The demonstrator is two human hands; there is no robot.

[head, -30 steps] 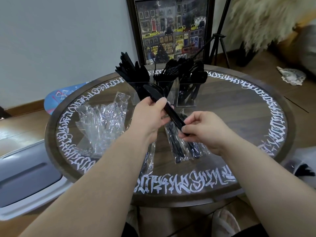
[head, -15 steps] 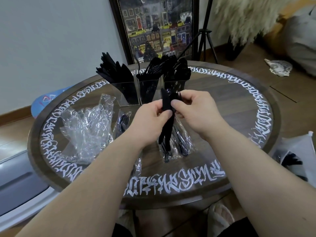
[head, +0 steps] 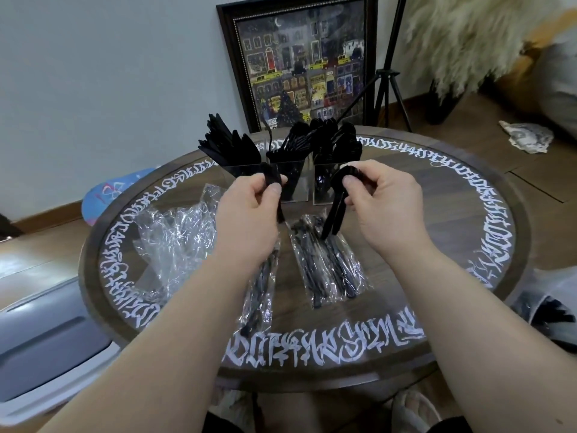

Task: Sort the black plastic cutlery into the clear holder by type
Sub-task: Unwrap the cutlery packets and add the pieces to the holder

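A round wooden bench [head: 468,195] with white lettering painted around its rim is filling the middle of the view. A framed painting [head: 299,60] of a night street with yellow cars is leaning against the pale far wall. Just right of it, a black tripod [head: 390,76] is standing on the wooden floor. At the far right, a dark vase [head: 443,104] is holding fluffy pale grass plumes [head: 468,35]. A crumpled piece of cloth or paper [head: 526,137] is lying on the floor near the vase. At the near left, a grey and white box or lid [head: 46,345] is sitting beside the bench. A blue and pink thing [head: 115,192] is lying on the floor at the far left.
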